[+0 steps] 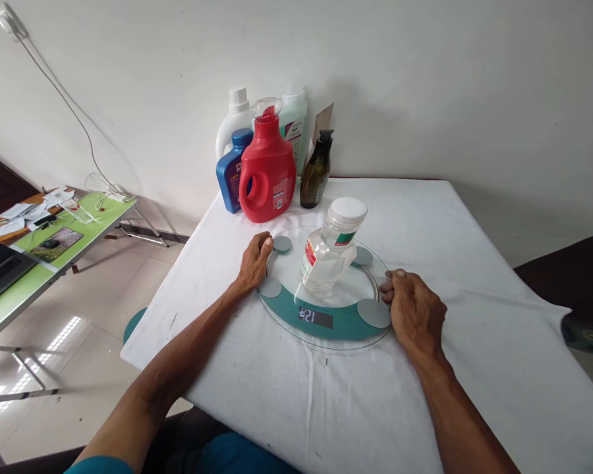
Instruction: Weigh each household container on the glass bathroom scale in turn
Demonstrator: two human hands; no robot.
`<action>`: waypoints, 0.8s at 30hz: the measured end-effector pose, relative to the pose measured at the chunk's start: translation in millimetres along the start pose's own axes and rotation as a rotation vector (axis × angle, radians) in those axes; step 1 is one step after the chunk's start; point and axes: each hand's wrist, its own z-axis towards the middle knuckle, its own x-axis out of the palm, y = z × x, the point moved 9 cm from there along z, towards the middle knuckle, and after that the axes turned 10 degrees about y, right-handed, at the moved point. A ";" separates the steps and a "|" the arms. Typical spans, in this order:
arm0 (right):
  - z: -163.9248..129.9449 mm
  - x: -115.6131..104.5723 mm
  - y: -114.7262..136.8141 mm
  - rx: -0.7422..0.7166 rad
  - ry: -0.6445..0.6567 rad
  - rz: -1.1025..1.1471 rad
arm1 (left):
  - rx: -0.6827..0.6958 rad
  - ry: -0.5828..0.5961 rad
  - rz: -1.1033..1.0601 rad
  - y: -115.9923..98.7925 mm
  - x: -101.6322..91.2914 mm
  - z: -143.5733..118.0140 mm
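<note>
Scale (326, 309), round and of clear glass with a teal band and 4 grey pads, lies on the white bench (474, 368), and both hands rest at its rim. Left hand (254, 262) touches the far left edge, fingertips curled beside a grey pad, grip holding the rim lightly. Right hand (416, 313) meets the right edge near another pad, fingers bent against the glass; how firmly it clasps I cannot tell. Jar (332, 247), clear plastic with a white lid and a red-green label, stands at the centre of the scale, between the hands and apart from both. Display (315, 316) shows digits. Behind, by the wall, stand 5 bottles, a red one (267, 172) foremost.
</note>
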 end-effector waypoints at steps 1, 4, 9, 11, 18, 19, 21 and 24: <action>-0.3 0.0 0.4 0.004 0.001 -0.003 | -0.002 0.001 0.003 0.1 0.0 0.0; -0.7 -0.2 1.7 0.005 0.001 -0.005 | -0.007 0.005 0.009 0.0 -0.1 -0.2; -1.0 0.3 2.8 0.002 0.003 -0.003 | -0.007 0.005 0.009 0.4 0.0 -0.3; -1.0 0.9 2.7 0.007 0.004 0.000 | -0.004 0.005 0.006 0.4 0.1 -0.2; -1.2 0.7 3.6 0.019 0.006 -0.019 | 0.012 0.008 -0.001 -0.6 0.9 0.2; -1.2 0.5 4.0 0.018 0.007 -0.022 | 0.010 0.007 -0.003 0.1 1.3 0.4; -1.2 0.3 5.1 0.013 0.012 -0.027 | 0.006 0.010 -0.012 1.5 2.1 0.8; -1.3 0.2 5.4 0.014 0.014 -0.032 | 0.016 0.001 -0.043 -2.9 -1.4 -1.4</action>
